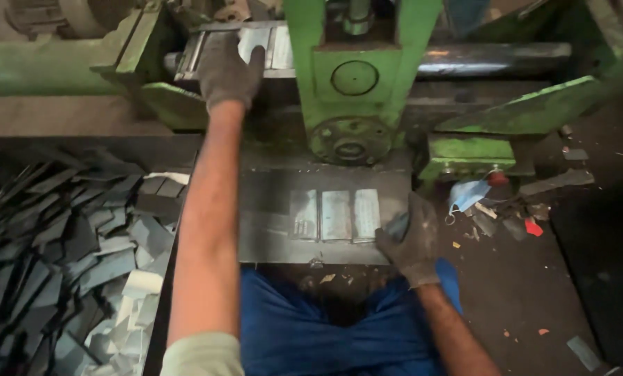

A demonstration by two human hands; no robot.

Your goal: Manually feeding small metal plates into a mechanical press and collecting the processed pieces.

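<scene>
My left hand (pixel 226 69), in a dark grey work glove, reaches far forward and rests flat on metal plates (pixel 273 47) lying in the bed of a green machine (pixel 357 76). My right hand (pixel 410 240), gloved too, grips a small metal plate (pixel 397 226) at the right end of a dark steel shelf (pixel 270 209) in front of me. Three flat grey metal plates (pixel 336 216) lie side by side on that shelf, just left of my right hand.
A heap of several cut metal plates (pixel 68 257) fills the left side. A blue face mask (pixel 467 195), a red scrap (pixel 533 227) and small debris lie on the dark floor to the right. My blue trousers (pixel 311 327) show below the shelf.
</scene>
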